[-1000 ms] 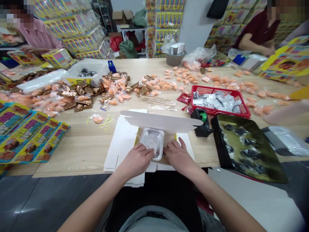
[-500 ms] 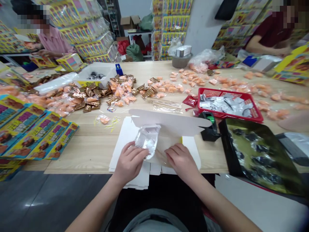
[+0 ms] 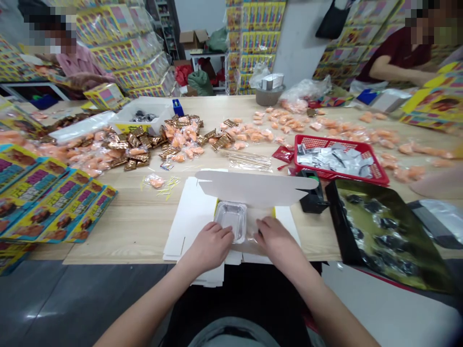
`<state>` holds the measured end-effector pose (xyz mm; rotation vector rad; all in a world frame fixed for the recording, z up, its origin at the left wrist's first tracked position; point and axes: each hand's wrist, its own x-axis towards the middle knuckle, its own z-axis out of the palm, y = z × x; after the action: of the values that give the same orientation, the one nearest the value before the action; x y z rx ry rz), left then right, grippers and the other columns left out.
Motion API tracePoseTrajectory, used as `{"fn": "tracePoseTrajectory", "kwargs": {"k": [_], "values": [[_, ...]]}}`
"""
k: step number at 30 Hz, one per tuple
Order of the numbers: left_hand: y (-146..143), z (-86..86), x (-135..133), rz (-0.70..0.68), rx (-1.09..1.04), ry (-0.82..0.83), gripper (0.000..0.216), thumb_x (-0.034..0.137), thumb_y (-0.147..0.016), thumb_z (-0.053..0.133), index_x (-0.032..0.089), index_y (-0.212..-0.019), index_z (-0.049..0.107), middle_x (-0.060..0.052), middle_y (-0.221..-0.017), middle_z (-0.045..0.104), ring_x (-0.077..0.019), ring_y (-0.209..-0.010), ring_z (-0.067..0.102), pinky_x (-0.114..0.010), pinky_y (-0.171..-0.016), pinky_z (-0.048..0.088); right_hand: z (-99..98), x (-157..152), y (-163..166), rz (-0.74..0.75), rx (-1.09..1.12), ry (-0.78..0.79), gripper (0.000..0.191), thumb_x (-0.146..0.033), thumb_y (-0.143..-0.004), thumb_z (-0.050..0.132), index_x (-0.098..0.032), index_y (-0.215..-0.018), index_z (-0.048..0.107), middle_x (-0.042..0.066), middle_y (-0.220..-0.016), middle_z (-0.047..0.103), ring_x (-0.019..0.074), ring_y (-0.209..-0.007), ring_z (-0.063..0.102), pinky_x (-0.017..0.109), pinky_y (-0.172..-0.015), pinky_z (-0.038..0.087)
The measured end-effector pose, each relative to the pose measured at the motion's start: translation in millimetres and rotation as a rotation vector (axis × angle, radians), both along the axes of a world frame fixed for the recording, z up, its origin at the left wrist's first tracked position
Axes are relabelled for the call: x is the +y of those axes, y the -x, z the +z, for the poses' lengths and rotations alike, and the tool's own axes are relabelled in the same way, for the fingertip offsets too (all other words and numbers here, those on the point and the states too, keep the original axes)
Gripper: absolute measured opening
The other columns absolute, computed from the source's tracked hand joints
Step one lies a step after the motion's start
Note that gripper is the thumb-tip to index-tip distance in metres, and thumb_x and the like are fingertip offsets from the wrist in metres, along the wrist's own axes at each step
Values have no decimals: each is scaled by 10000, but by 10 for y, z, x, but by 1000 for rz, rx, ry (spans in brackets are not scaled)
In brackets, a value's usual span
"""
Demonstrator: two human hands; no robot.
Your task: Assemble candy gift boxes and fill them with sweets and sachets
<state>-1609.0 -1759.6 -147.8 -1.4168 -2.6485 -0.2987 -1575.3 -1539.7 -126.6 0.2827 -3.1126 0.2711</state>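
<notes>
A small foil tray sits flat inside an open yellow-lined carton with a raised white flap, on a stack of flat white cardboard at the table's near edge. My left hand rests at the tray's near left corner, fingers curled against its rim. My right hand lies just right of the tray, fingers bent down onto the carton floor, where a clear film seems to lie.
A black tape dispenser and a red basket of silver sachets stand to the right, with a black tray of dark packets nearer. Orange and gold snack packets cover the middle. Printed yellow boxes lie left. Two other people work at the far corners.
Half a second ago my left hand held the foil tray tilted up; now it lies flat in the carton with both hands beside it.
</notes>
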Motion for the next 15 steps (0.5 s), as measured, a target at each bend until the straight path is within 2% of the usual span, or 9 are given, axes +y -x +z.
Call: {"fn": "tracePoseTrajectory", "kwargs": {"k": [2,4,6,8,11,13,15], "values": [[18,26,23,1,-92,30,171,274,-863,580,178,-995,630,-71,-1100,702,-231,-962,632,-448,-991,412,58,101,-55,2,225,76,255,-172,-908,518,-128,-1110,668,128,-1001,654,262,-953,597,385,-857,516],[37,43,33,-9,-122,7,402,509,-857,588,191,-1101,620,-86,-1143,679,-269,-1119,586,-517,-1120,277,74,124,-90,34,330,155,273,-182,-926,494,-142,-1144,654,118,-1015,654,255,-961,581,397,-862,516],[64,33,39,-4,-121,-2,661,702,-801,553,200,-1231,582,-114,-1266,621,-304,-1268,497,-548,-1172,172,57,108,-125,91,352,239,252,-183,-933,493,-166,-1121,659,100,-1008,660,240,-959,576,391,-858,515],[101,-2,46,20,-131,29,772,768,-752,551,208,-1283,565,-137,-1348,570,-322,-1327,449,-561,-1181,148,29,143,-160,93,409,327,248,-165,-935,489,-185,-1124,649,82,-999,666,218,-953,577,374,-860,509],[146,-75,47,44,-173,103,801,774,-740,560,219,-1318,556,-158,-1385,550,-333,-1334,453,-589,-1178,141,21,459,-147,-90,656,375,233,-148,-931,484,-182,-1110,629,74,-959,672,194,-916,583,351,-853,487],[146,-119,26,29,-197,139,818,771,-743,558,235,-1361,522,-165,-1424,517,-342,-1360,425,-617,-1174,130,65,876,-20,-267,784,304,199,-187,-933,483,-172,-1056,639,77,-920,676,198,-878,581,346,-833,471],[122,-148,-10,10,-216,163,834,757,-739,580,253,-1396,485,-171,-1454,484,-354,-1379,400,-650,-1162,128,148,1402,251,-429,729,193,234,-242,-941,459,-153,-1035,654,96,-939,678,217,-890,575,355,-856,452]]}}
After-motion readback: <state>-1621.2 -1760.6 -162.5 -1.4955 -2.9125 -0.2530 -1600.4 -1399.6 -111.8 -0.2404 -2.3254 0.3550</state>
